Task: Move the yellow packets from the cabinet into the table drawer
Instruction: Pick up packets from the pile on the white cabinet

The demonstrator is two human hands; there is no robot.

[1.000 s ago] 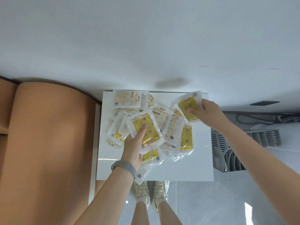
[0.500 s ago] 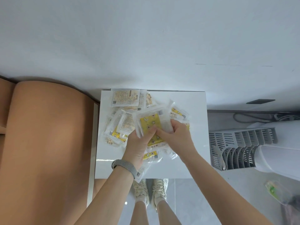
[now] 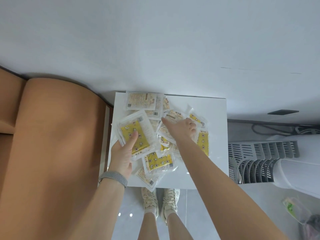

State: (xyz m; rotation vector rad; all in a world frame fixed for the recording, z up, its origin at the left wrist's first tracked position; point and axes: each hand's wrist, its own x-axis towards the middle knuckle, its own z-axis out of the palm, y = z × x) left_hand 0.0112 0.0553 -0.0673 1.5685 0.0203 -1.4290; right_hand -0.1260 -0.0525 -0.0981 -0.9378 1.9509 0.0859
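Several yellow packets in clear wrappers lie scattered on a small white table top. My left hand grips a stack of yellow packets at the table's left side, thumb on top. My right hand reaches over the middle of the pile, index finger stretched toward a pale packet, the other fingers curled over the packets beneath. Whether it grips one I cannot tell. No drawer or cabinet shows.
An orange-brown padded seat fills the left side, close against the table. A white fan heater with a grey grille stands at the right with cables behind it. My feet in pale shoes stand at the table's near edge. A white wall rises behind.
My right hand let go of the stack it had joined and reached out over the pile's middle. My left hand carried the stack to the left.
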